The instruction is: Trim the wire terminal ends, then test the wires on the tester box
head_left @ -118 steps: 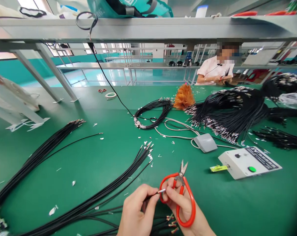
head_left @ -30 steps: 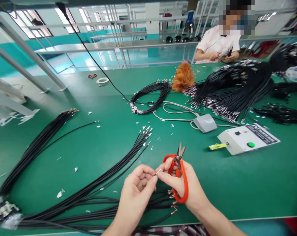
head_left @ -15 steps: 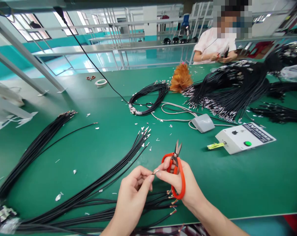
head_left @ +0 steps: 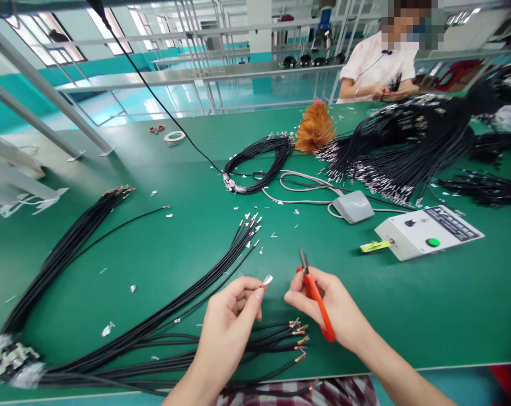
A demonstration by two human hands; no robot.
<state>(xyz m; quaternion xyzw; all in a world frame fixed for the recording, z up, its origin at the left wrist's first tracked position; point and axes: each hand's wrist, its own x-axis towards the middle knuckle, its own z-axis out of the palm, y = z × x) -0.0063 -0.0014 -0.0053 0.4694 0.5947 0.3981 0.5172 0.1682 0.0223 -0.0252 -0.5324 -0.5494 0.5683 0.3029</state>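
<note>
The left hand (head_left: pixel 232 318) pinches a small silvery terminal (head_left: pixel 267 279) at a wire's end in a narrow fingertip grip, raised just above the green surface (head_left: pixel 408 316). The right hand (head_left: pixel 331 310) is closed around red-handled scissors (head_left: pixel 315 293), blades now shut where they gaped before. The hands, touching half a second ago, have drawn slightly apart above the copper-tipped black wires (head_left: pixel 276 338).

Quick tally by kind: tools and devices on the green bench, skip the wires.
Scissors: 2, red pair in the right hand at, small pair far left
Tape roll: 1
Foot pedal: 1
Control box: 1
Feather duster: 1
Total: 6
</note>
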